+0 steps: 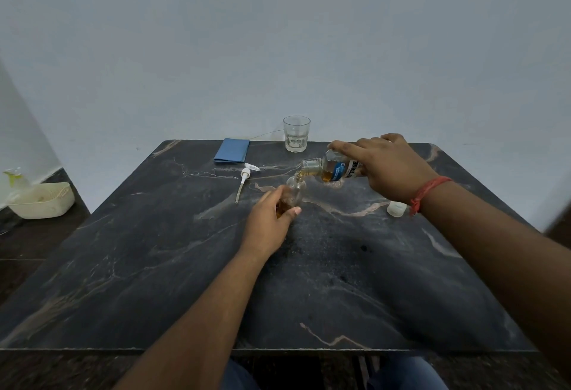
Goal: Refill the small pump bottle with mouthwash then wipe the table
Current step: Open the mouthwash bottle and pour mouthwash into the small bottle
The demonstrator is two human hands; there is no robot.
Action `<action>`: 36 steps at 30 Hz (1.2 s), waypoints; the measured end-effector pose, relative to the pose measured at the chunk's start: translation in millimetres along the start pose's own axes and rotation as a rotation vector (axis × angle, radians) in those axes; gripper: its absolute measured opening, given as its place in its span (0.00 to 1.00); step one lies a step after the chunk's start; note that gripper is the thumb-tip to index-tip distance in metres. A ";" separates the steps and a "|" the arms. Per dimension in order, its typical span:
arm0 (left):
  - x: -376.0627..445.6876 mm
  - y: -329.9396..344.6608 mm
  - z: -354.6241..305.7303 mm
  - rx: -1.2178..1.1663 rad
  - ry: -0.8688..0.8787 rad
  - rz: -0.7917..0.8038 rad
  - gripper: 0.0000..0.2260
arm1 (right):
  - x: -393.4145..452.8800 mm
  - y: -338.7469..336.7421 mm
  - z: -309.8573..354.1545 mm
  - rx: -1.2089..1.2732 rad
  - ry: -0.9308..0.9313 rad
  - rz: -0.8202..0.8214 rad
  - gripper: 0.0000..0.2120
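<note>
My left hand (pixel 272 219) wraps the small clear pump bottle (pixel 293 193) mid-frame; it looks light and slippery. My right hand (pixel 386 167) grips the tipped clear mouthwash bottle (pixel 333 170) around its middle.

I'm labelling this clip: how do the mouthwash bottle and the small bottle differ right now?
The mouthwash bottle is tipped almost flat above the table in the right hand; the small bottle stands nearly upright, gripped by the left hand. The mouthwash bottle bears a blue label; the small bottle shows none. The mouthwash bottle pours; the small bottle receives. Both are clear, uncapped and hold amber liquid.
</note>
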State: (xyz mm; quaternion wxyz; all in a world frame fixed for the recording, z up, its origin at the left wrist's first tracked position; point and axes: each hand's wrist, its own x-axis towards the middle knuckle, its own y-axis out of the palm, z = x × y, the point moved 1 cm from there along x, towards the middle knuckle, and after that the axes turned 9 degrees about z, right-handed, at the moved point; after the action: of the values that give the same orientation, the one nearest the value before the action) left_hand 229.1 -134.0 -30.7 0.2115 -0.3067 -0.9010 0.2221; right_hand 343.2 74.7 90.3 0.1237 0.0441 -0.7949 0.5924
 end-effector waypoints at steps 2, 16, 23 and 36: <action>0.3 0.0 0.4 0.000 0.001 0.000 0.22 | 0.5 0.1 -0.3 -0.006 -0.003 0.000 0.38; 1.2 -0.1 1.9 0.012 0.006 -0.001 0.19 | 1.1 -7.3 1.6 -0.014 -0.009 0.020 0.37; 1.0 -0.1 0.9 0.001 -0.004 -0.005 0.21 | 2.0 -8.8 2.1 -0.019 -0.012 0.029 0.37; -0.2 -0.7 -0.8 -0.014 -0.024 -0.004 0.23 | 2.1 -7.1 2.3 -0.032 -0.014 0.015 0.38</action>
State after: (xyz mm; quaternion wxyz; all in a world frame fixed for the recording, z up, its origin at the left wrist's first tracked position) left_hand 229.3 -134.4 -29.8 0.1989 -0.3038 -0.9056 0.2194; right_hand 342.4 70.6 96.8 0.1146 0.0403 -0.8054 0.5801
